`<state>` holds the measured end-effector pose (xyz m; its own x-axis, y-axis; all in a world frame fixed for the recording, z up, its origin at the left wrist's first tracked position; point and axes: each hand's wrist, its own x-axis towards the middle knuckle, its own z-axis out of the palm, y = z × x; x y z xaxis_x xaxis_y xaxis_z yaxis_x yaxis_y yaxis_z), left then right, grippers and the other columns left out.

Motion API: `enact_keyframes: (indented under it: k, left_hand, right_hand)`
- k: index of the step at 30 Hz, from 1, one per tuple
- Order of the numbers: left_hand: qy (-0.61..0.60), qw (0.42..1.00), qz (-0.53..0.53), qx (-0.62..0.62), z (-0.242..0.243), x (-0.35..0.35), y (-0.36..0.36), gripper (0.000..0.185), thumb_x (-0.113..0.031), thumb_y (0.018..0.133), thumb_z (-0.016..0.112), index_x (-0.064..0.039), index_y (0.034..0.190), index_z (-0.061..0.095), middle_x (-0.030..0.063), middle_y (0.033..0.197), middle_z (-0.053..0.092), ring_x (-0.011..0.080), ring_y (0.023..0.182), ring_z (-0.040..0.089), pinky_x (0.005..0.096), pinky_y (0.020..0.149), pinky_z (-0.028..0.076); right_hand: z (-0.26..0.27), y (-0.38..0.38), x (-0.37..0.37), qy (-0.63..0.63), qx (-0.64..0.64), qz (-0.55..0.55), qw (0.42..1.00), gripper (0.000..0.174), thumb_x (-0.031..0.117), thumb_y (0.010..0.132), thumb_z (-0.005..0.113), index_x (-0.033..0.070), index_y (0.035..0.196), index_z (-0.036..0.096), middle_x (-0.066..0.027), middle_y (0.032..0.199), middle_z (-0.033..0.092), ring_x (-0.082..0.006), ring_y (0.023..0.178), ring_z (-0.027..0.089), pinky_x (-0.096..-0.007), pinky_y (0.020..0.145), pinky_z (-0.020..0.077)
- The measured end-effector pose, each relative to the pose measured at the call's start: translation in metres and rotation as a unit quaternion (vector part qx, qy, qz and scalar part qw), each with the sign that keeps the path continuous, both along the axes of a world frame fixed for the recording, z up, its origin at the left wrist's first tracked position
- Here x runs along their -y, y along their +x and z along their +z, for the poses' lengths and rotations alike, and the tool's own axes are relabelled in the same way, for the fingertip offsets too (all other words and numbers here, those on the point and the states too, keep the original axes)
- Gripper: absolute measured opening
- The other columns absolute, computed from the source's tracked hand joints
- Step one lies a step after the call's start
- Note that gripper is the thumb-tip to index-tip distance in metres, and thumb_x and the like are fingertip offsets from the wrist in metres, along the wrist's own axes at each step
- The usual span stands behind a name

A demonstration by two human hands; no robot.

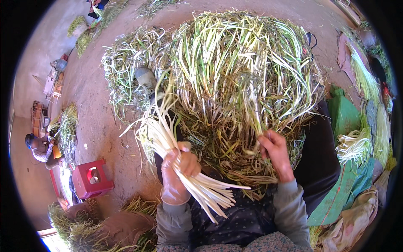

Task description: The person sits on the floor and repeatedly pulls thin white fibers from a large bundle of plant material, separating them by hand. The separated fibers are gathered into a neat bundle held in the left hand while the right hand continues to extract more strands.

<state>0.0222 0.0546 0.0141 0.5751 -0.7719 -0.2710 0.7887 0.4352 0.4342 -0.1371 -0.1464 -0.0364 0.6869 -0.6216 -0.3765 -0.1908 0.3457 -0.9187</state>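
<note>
My left hand point(181, 165), in a thin clear plastic glove, grips a bundle of long white stalks point(207, 190). Their pale ends fan out toward my lap, and the leafier ends spread up and left. Bare-skinned, my right hand point(275, 152) pinches a leafy stalk point(257, 121) between thumb and fingers at the near side of a big heap. That heap of green-and-white stalks point(217, 69) lies before me, between my legs, with brown withered leaves mixed in. How many stalks the right fingers hold is hard to tell.
Loose trimmings surround a shoe point(145, 77). A red plastic stool point(92, 179) stands at left, and beyond it a person point(41, 148) sits by another heap. At right, pale stalks point(354, 145) rest on green sacking point(333, 192). A brown sack point(126, 225) lies at lower left.
</note>
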Motion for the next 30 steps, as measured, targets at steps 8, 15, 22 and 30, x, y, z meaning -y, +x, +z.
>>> enact_keyframes:
  k: [8,15,22,30]
  left_hand:
    - [0.182,0.975,-0.111,0.065,0.004,0.016,-0.032,0.025,-0.011,0.085,0.059,0.001,0.107,0.056,0.0002,0.058,0.049,0.0102,0.05,0.047,0.0241,0.045,0.04]
    - [0.266,0.948,-0.102,0.139,-0.001,0.036,-0.032,0.025,-0.01,0.083,0.061,-0.001,0.106,0.057,-0.0016,0.06,0.049,0.0072,0.05,0.046,0.021,0.044,0.037]
    - [0.296,0.914,-0.101,0.259,0.002,0.056,-0.005,0.019,-0.014,0.08,0.065,-0.001,0.094,0.063,-0.0012,0.062,0.053,0.0052,0.053,0.047,0.021,0.047,0.037]
    - [0.332,0.894,-0.188,0.237,-0.019,0.059,-0.001,0.019,-0.012,0.075,0.069,0.003,0.086,0.065,0.0011,0.063,0.058,0.0041,0.051,0.047,0.0196,0.047,0.035]
  right_hand:
    - [0.045,-0.024,-0.04,-0.045,0.018,0.132,0.99,0.015,0.009,0.086,0.059,-0.001,0.075,0.056,-0.0006,0.059,0.057,-0.0042,0.05,0.053,-0.0184,0.043,0.0422]
    - [0.041,-0.016,-0.048,-0.172,0.02,0.189,0.967,0.015,0.011,0.084,0.061,0.0,0.075,0.054,-0.0079,0.056,0.051,-0.0156,0.046,0.05,-0.0281,0.045,0.0391]
    - [0.058,-0.005,-0.048,-0.433,0.005,0.219,0.875,0.015,0.012,0.078,0.064,0.003,0.076,0.052,-0.0125,0.061,0.051,-0.0311,0.052,0.052,-0.0369,0.048,0.0406]
    - [0.054,0.002,-0.069,-0.521,0.007,0.206,0.828,0.018,0.014,0.076,0.064,0.007,0.072,0.047,-0.0082,0.059,0.051,-0.0252,0.048,0.054,-0.0344,0.042,0.0407]
